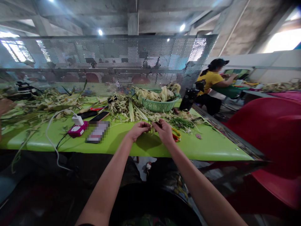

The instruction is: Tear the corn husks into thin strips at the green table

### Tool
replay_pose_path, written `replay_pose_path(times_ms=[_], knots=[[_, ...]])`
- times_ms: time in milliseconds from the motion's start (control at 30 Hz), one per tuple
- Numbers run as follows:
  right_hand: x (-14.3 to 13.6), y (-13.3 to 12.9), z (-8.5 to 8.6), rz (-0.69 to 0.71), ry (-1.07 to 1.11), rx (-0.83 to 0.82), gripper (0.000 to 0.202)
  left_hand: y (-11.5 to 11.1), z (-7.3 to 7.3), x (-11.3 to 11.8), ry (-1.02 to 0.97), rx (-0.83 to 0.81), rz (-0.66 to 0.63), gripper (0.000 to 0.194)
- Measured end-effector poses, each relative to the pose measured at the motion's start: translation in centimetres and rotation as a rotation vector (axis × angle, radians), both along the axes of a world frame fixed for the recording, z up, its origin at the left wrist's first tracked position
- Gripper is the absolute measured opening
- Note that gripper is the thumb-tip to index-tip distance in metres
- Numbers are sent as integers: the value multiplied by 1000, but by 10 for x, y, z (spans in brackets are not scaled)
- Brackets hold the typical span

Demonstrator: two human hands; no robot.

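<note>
Over the front part of the green table, my left hand [139, 130] and my right hand [164, 129] are close together with fingertips pinched. Between them is a small piece of pale, yellowish plant material [152, 128], held from both sides; its exact shape is too small to tell. Just right of my right hand lie yellow-and-red handled scissors [176, 134], partly hidden by that hand. Behind the hands stands a green basket [160, 106] heaped with pale husks [164, 93]. Green strips and dry scraps [181, 123] are spread beside it.
On the left are a magenta power adapter [77, 129] with a white cable, and two phones. A black bottle [188, 99] stands right of the basket. Husks cover the far left; another person's hand [6, 106] shows there. A red chair [270, 131] is at right, a person in yellow beyond.
</note>
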State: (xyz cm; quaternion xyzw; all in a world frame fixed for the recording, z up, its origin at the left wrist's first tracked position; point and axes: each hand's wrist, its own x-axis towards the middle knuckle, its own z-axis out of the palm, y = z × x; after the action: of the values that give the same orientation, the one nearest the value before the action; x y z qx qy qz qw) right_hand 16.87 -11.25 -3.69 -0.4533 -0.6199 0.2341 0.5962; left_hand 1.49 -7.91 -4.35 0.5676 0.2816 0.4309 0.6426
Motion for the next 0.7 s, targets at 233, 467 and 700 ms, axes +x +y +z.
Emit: replay_pose_path(times_ms=[233, 467, 700], knots=[[-2, -1, 2, 7, -1, -2, 27, 3, -3, 3, 66, 80, 75, 22], [2, 1, -1, -40, -33, 15, 26, 1, 3, 5, 41, 49, 64, 21], [3, 3, -3, -68, -66, 17, 26, 0, 1, 8, 88, 191, 41, 30]])
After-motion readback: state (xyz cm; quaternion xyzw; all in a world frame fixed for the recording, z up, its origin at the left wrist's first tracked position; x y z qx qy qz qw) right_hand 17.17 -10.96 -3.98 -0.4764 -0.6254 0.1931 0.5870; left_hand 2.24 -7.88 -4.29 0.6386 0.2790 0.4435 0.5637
